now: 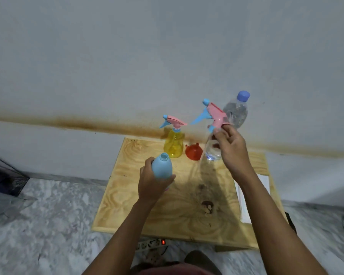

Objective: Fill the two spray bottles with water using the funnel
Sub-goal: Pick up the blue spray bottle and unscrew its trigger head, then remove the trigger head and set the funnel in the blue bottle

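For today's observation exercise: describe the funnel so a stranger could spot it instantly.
Start at the wooden board against the pale wall. At its far edge, the funnel sits just right of the yellow spray bottle. It is the only red-orange thing there, a small open cone.

Light-blue bottle (pixel 162 166); yellow spray bottle (pixel 173 144) at 12 o'clock; orange funnel (pixel 193 152); pink-and-blue trigger head (pixel 213 114); wood-grain board (pixel 179 205).

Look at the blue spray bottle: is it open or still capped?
Open. The blue spray bottle in the left hand shows a bare mouth; the right hand holds its pink spray head apart.
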Motion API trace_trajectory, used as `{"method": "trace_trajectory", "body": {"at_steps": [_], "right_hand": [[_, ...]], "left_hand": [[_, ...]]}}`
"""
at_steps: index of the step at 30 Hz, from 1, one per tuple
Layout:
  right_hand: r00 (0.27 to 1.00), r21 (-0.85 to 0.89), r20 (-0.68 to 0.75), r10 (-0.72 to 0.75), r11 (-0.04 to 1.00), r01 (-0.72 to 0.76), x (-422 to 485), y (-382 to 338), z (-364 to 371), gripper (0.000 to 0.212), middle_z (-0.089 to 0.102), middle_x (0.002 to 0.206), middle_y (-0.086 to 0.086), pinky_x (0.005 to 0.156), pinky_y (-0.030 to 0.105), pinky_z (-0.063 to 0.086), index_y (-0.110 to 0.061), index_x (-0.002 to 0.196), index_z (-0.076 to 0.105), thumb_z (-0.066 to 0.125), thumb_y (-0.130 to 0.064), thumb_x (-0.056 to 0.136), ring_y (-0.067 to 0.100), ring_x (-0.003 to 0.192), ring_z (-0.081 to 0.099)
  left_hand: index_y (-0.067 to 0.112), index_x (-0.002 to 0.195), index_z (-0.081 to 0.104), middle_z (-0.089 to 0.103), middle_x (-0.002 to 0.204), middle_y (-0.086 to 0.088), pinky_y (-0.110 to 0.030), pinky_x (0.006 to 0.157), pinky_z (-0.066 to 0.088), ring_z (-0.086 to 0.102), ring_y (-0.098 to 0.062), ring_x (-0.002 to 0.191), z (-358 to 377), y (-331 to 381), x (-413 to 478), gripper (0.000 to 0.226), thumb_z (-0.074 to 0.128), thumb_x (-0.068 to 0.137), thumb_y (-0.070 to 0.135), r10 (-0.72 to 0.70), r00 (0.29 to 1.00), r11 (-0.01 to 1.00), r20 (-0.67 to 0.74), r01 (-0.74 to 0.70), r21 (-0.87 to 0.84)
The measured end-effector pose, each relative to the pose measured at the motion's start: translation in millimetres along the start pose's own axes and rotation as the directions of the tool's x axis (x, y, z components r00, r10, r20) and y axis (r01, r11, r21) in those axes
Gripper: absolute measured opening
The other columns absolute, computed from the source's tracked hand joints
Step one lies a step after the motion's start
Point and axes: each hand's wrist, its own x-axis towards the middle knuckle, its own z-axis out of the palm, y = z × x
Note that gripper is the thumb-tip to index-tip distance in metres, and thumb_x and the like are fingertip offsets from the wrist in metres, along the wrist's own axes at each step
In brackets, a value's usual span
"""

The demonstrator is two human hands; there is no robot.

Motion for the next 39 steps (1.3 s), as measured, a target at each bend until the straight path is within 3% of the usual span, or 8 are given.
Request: {"method": "trace_trajectory", "body": {"at_steps": [6,10,14,18,23,26,32,39], "right_hand": [[0.963,-0.366,0.084,0.256,0.907,-0.209,-10,96,-17,0.010,0.068,0.088,0.002,0.072,0.027,0.048,-0.011,0.101,0.065,0.059,-0.018,0.097,0.018,0.083,0.064],[0.932,-0.431,0.101,0.347,0.860,-0.274,-16,131,-20,0.025,0.069,0.107,0.006,0.087,0.041,0.053,-0.008,0.117,0.065,0.054,-0.022,0.099,0.023,0.097,0.065],[0.887,-0.445,0.115,0.448,0.822,-0.357,-15,155,-23,0.026,0.068,0.108,0.011,0.088,0.046,0.054,-0.007,0.116,0.065,0.051,-0.022,0.100,0.027,0.098,0.065],[0.839,-0.456,0.167,0.517,0.795,-0.399,-11,168,-21,0.023,0.067,0.100,0.007,0.076,0.033,0.052,-0.009,0.111,0.063,0.047,-0.022,0.101,0.019,0.086,0.062],[0.808,-0.489,0.195,0.557,0.769,-0.412,-4,178,-19,0.022,0.068,0.098,0.013,0.071,0.032,0.049,-0.007,0.107,0.065,0.050,-0.020,0.099,0.025,0.086,0.062],[0.799,-0.514,0.188,0.571,0.750,-0.415,1,187,-18,0.021,0.068,0.101,0.013,0.068,0.031,0.047,-0.009,0.108,0.065,0.050,-0.019,0.098,0.024,0.086,0.061],[0.823,-0.539,0.129,0.553,0.736,-0.409,3,195,-20,0.033,0.055,0.104,0.001,0.080,0.029,0.041,-0.006,0.127,0.057,0.052,-0.022,0.099,0.017,0.094,0.052],[0.847,-0.572,0.074,0.527,0.718,-0.397,4,208,-24,0.033,0.065,0.111,0.003,0.082,0.032,0.048,-0.011,0.119,0.060,0.062,-0.032,0.093,0.017,0.094,0.058]], "left_hand": [[0.022,0.116,0.046,0.056,0.107,0.003,-0.033,0.069,0.048,0.057,-0.024,0.096,39,-19,-13,0.080,0.095,0.054,0.035,-0.062,0.995,0.998,0.081,0.062,-0.002],[0.021,0.125,0.044,0.053,0.113,0.004,-0.038,0.077,0.053,0.057,-0.021,0.101,55,-22,-22,0.088,0.095,0.056,0.037,-0.108,0.990,0.994,0.091,0.110,-0.018],[0.020,0.130,0.039,0.052,0.122,-0.001,-0.046,0.082,0.056,0.057,-0.024,0.107,63,-28,-28,0.093,0.093,0.058,0.042,-0.129,0.988,0.992,0.090,0.128,0.009],[0.022,0.129,0.038,0.053,0.119,0.000,-0.046,0.080,0.057,0.059,-0.022,0.103,64,-26,-32,0.092,0.089,0.059,0.052,-0.127,0.990,0.992,0.061,0.126,0.016],[0.034,0.129,0.031,0.047,0.123,0.008,-0.035,0.079,0.055,0.055,-0.013,0.107,52,-21,-38,0.080,0.078,0.068,0.056,-0.079,0.991,0.997,0.112,0.076,0.029],[0.026,0.139,0.035,0.047,0.133,0.009,-0.035,0.089,0.055,0.054,-0.013,0.117,45,-23,-37,0.080,0.068,0.074,0.058,-0.049,0.989,0.998,0.142,0.044,0.041],[0.031,0.127,0.047,0.056,0.122,0.012,-0.036,0.089,0.057,0.056,-0.005,0.108,42,-20,-32,0.060,0.080,0.077,0.035,-0.092,0.987,0.996,0.131,0.088,0.031],[0.029,0.117,0.047,0.058,0.117,0.009,-0.041,0.082,0.057,0.058,-0.012,0.106,42,-18,-23,0.062,0.086,0.070,0.039,-0.126,0.979,0.992,0.160,0.119,0.051]]}}
